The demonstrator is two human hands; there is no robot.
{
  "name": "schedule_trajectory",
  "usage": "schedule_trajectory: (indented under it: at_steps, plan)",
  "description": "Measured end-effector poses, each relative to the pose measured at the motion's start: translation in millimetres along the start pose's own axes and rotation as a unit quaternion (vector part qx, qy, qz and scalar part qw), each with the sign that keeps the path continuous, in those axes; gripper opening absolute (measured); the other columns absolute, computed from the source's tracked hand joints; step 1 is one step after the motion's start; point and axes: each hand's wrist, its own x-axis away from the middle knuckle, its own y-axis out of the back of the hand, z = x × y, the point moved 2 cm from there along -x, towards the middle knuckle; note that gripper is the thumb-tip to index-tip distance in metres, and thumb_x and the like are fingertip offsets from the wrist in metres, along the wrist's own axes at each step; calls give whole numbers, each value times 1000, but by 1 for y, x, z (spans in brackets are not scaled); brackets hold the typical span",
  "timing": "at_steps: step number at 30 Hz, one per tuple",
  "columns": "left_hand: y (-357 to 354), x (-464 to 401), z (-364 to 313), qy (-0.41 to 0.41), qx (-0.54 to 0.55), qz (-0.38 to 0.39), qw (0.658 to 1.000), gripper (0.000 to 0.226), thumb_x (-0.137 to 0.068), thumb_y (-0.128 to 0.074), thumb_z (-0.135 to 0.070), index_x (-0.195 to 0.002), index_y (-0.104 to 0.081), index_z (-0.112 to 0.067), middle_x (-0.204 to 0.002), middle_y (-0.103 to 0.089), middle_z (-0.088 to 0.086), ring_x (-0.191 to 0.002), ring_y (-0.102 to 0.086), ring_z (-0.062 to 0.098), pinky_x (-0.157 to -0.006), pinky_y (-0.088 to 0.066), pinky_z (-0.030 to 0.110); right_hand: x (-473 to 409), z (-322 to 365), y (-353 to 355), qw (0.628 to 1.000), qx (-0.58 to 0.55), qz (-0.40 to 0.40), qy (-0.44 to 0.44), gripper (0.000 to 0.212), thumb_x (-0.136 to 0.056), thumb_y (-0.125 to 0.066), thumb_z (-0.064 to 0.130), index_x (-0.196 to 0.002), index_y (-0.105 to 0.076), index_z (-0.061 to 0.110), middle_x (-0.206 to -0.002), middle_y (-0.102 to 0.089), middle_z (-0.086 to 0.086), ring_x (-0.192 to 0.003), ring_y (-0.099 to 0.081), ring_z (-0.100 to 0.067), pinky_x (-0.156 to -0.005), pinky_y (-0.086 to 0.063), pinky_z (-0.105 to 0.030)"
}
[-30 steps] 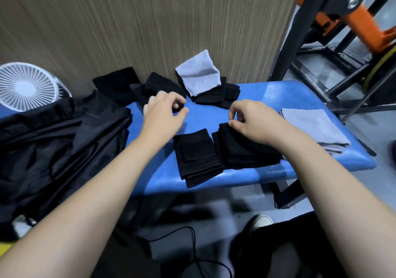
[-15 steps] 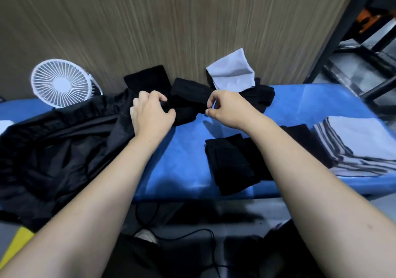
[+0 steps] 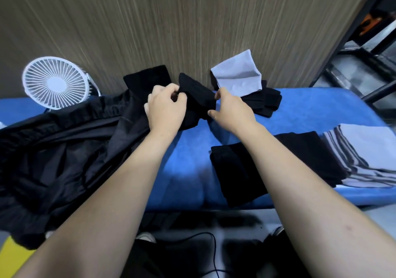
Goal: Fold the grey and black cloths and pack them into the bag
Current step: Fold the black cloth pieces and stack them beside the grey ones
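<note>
At the back of the blue table point(image 3: 310, 115), both hands hold a loose black cloth point(image 3: 197, 95). My left hand point(image 3: 166, 108) pinches its left edge and my right hand point(image 3: 230, 108) pinches its right edge. Behind it, a grey cloth point(image 3: 237, 76) leans on the wall over more black cloths point(image 3: 265, 102). Another black cloth point(image 3: 147, 78) lies at the back left. Folded black cloths point(image 3: 233, 170) are stacked near the front edge, partly under my right forearm. A pile of folded grey cloths point(image 3: 370, 149) sits at the right. The black bag point(image 3: 60, 149) sprawls on the left.
A white desk fan point(image 3: 54, 82) stands at the back left against the wood-grain wall point(image 3: 171, 20). A dark metal frame point(image 3: 364, 42) rises at the right. A black cable point(image 3: 205, 241) and shoes lie on the floor below the table edge.
My right hand left the folded black stack and reached back to the loose black cloth, which both hands now hold. The view shifted left, bringing the fan and bag further in.
</note>
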Motion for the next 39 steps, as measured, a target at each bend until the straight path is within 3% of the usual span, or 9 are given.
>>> schedule_trajectory:
  at_steps: [8,17,19,23,26,30,32,36,39]
  plan:
    - [27,16,-42,22,370,93,924,14,-89,-48,-9,-88,-54,3,-84,-58,12,-80,-57,19,-71,-48,35,9,11,17,992,-28,-102,64,14,-95,-52,30,-104,-58,22,-99,-58,-1,-87,-57,-24,-62,-39,-33]
    - [33,25,-43,125,540,147,819,23,-93,-53,-21,-70,-48,-22,-76,-54,-1,-82,-53,19,-82,-45,39,36,5,52,922,-337,-191,-8,13,-86,-49,16,-76,-41,12,-69,-42,3,-60,-35,-10,-56,-34,-25]
    - [33,24,-40,131,499,137,846,18,-89,-53,-24,-72,-47,-22,-84,-54,6,-83,-54,21,-80,-45,37,41,2,59,899,-382,-212,-29,15,-88,-47,15,-75,-39,16,-68,-38,7,-57,-31,-6,-51,-29,-18]
    - [38,28,-43,99,358,118,921,26,-104,-40,-24,-79,-43,-17,-73,-65,1,-54,-65,17,-46,-48,26,42,-6,71,863,-434,-249,-68,12,-91,-44,15,-80,-39,18,-61,-33,12,-52,-29,-4,-49,-28,-21]
    - [33,40,-43,23,291,204,934,29,-97,-61,-40,-95,-44,-17,-85,-63,3,-65,-66,14,-58,-52,28,44,-8,74,854,-460,-228,-79,9,-92,-43,16,-84,-41,17,-62,-36,12,-52,-32,-3,-49,-32,-20]
    - [12,66,-48,-59,153,331,929,66,-61,-88,-52,-102,-45,-23,-100,-57,-6,-76,-53,7,-69,-45,16,48,2,74,854,-480,-195,-49,6,-90,-44,20,-84,-43,18,-67,-45,-1,-61,-45,-19,-52,-45,-43]
    - [3,75,-50,-74,87,314,943,60,-71,-88,-41,-107,-45,-21,-104,-55,-9,-83,-53,5,-70,-43,13,49,7,74,860,-475,-185,-32,8,-91,-44,19,-84,-42,18,-68,-44,-6,-61,-43,-22,-51,-43,-43]
    - [3,70,-46,-58,9,216,975,23,-86,-66,-17,-98,-46,-20,-88,-58,-9,-86,-57,17,-77,-45,35,54,13,78,849,-494,-187,1,10,-96,-43,16,-86,-42,15,-66,-42,-8,-56,-40,-23,-42,-40,-35]
    - [13,56,-32,-25,15,183,983,10,-86,-62,-14,-87,-54,-20,-78,-62,-9,-79,-59,17,-73,-44,35,55,7,84,847,-480,-226,-12,10,-97,-43,15,-88,-45,13,-58,-44,12,-54,-38,-5,-49,-39,-25]
